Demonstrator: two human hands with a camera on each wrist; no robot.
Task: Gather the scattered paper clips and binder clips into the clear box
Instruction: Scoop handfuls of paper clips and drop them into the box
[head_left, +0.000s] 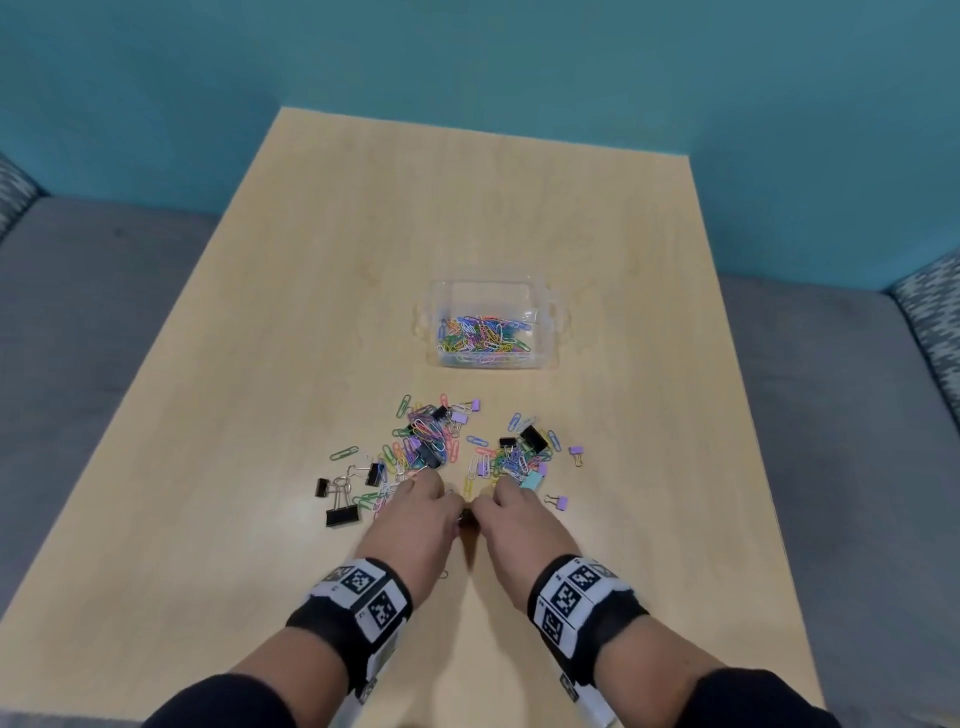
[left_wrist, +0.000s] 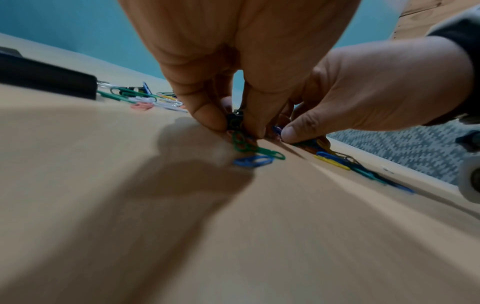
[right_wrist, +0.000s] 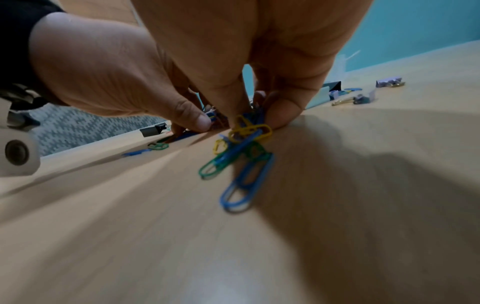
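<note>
Pinching up little bunches of paper clips (right_wrist: 241, 148) off the worktop (head_left: 260, 364), both hands — left (head_left: 415, 514), right (head_left: 519, 519) — meet fingertip-to-fingertip, probably so one trip feeds the box (head_left: 491, 325) beyond the pile.

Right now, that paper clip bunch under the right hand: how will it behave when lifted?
Likely a loose tangle: the paper clip bunch looks interlinked, so several may lift together. The blue and green ones trail outside the right hand, so some could drop. Thin wire on the smooth table probably slides easily.
</note>
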